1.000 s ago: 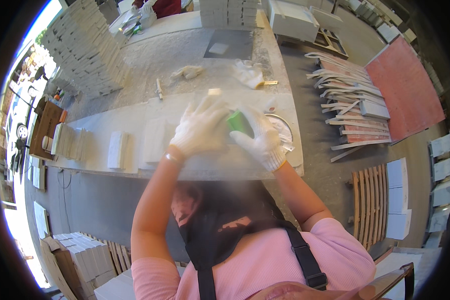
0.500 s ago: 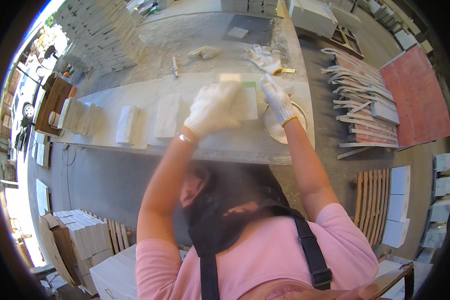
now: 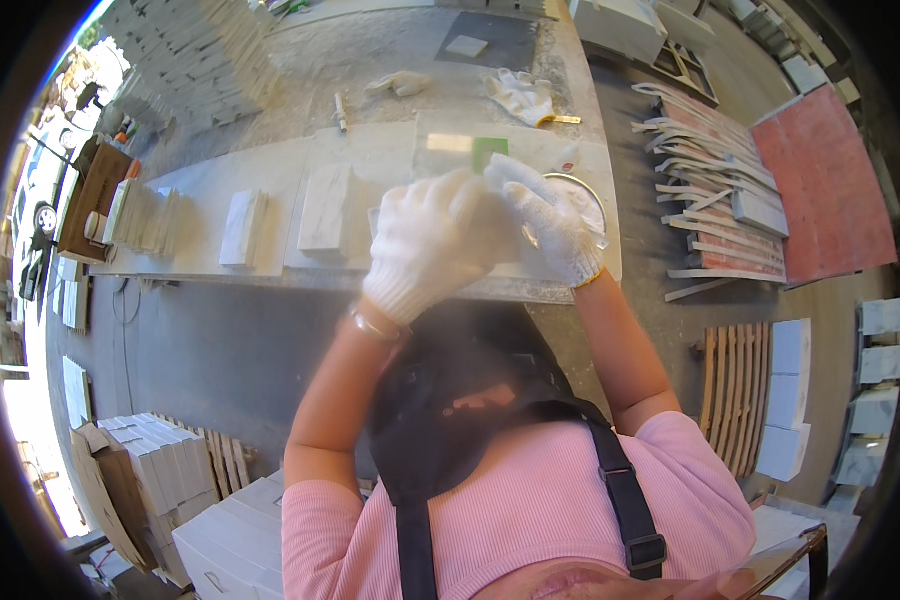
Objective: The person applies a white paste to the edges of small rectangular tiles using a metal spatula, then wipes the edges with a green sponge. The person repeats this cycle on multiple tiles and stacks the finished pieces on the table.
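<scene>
My left hand (image 3: pixel 432 238), in a white knit glove, hovers over the near part of the worktable with its fingers curled. Pale edges show beside and below it, perhaps of a tile, but motion blur and the glove hide what it holds. Close on its right is my gloved right hand (image 3: pixel 555 222), fingers stretched out towards the left one. Just beyond the fingertips lies a small green block (image 3: pixel 489 153) on a blurred pale flat piece (image 3: pixel 448 150). A round tin with a pale filling (image 3: pixel 582 196) stands partly behind my right hand.
White marble-like blocks (image 3: pixel 326 210) stand on the worktable (image 3: pixel 210 180) to the left. Farther back lie a loose glove (image 3: pixel 522 98), a crumpled glove (image 3: pixel 400 84) and a white marker-like stick (image 3: pixel 340 112). Tall tile stacks (image 3: pixel 185 60) rise at far left; strips cover a red board (image 3: pixel 720 190) at right.
My right hand has moved left and nearer to me, towards my left hand. The pale piece with the green block shows more fully beyond them. The view has shifted slightly.
</scene>
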Demonstrator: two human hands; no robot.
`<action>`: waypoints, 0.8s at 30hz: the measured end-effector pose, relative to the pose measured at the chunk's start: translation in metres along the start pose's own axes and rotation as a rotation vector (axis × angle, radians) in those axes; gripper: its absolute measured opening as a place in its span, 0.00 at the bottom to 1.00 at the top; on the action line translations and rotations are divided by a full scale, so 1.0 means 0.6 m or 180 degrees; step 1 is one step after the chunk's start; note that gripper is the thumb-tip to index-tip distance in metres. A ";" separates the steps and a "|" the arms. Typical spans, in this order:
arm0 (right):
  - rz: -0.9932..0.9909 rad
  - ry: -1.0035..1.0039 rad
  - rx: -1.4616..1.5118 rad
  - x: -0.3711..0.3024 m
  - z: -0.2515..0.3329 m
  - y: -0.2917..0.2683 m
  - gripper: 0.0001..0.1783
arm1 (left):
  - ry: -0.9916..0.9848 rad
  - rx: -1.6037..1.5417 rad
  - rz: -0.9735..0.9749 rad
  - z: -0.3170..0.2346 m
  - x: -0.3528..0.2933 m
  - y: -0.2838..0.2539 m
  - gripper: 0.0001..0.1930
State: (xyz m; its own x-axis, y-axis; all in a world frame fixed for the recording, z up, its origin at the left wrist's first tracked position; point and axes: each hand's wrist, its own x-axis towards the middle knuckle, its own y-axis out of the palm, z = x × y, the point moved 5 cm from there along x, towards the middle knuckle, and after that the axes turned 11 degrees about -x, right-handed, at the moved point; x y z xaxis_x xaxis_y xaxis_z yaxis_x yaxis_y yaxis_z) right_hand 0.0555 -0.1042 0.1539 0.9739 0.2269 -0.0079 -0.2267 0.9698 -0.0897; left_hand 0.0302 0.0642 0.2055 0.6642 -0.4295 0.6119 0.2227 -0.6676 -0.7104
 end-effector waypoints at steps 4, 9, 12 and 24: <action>0.0291 -0.0155 -0.0022 -0.053 -0.007 0.022 0.32 | -0.0293 -0.0050 -0.0030 0.006 -0.022 -0.001 0.31; 0.0246 0.0220 -0.0328 -0.119 -0.035 -0.004 0.35 | -0.0810 -0.0325 0.0169 0.016 -0.061 0.009 0.40; -0.0229 0.0355 -0.0228 -0.128 -0.053 -0.047 0.36 | -0.0958 -0.0742 0.0187 0.009 -0.076 0.022 0.46; -0.0089 -0.0443 -0.1366 -0.136 -0.037 0.002 0.36 | -0.1050 -0.1206 0.0305 -0.018 -0.108 0.047 0.52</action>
State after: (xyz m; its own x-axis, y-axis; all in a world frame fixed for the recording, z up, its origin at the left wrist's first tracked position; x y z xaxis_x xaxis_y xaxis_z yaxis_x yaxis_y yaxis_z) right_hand -0.0237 -0.1236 0.1322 0.9619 0.2395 0.1319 -0.1460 0.8577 -0.4931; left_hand -0.0141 0.0664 0.1494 0.8726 -0.3255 0.3643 -0.0840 -0.8346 -0.5444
